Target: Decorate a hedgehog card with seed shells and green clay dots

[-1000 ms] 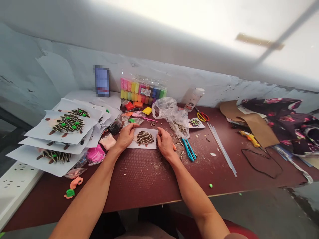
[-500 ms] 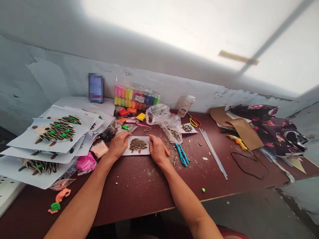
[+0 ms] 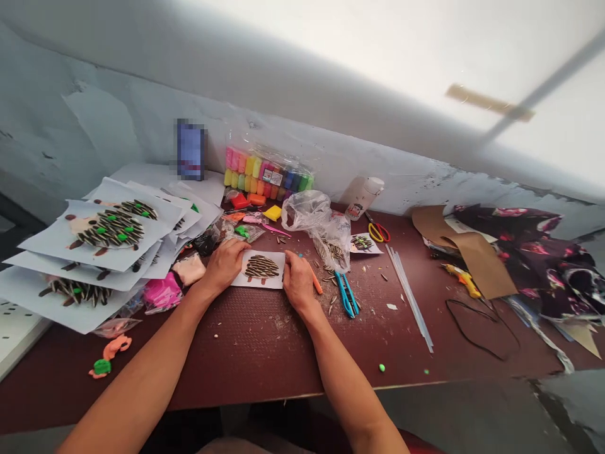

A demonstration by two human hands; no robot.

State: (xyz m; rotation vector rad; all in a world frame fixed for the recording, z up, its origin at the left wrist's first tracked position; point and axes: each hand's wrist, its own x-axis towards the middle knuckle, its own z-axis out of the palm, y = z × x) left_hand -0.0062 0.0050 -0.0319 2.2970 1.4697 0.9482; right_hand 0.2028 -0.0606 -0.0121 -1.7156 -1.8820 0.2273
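Note:
Between my hands lies a small white card [image 3: 276,283] bearing a hedgehog shape of striped sunflower seeds [image 3: 261,267] with brown feet. My left hand [image 3: 225,266] has its fingers closed at the card's left edge. At the right edge, my right hand [image 3: 299,282] pinches the card, its fingertips partly hidden. Just right of that hand are an orange stick-like tool [image 3: 316,280] and a blue utility knife [image 3: 347,295]. Loose seeds are scattered around a clear plastic bag [image 3: 326,236] that holds more seeds.
Stacked hedgehog sheets [image 3: 51,233] stand at the left, near a pink clay packet [image 3: 162,292]. Behind are coloured clay blocks [image 3: 265,180] and a white bottle [image 3: 363,200]. Scissors [image 3: 378,232], clear glue sticks [image 3: 410,299] and a yellow glue gun [image 3: 462,279] lie to the right.
The camera view has shifted and tilted slightly. Both hands still hold the card in about the same place on the table.

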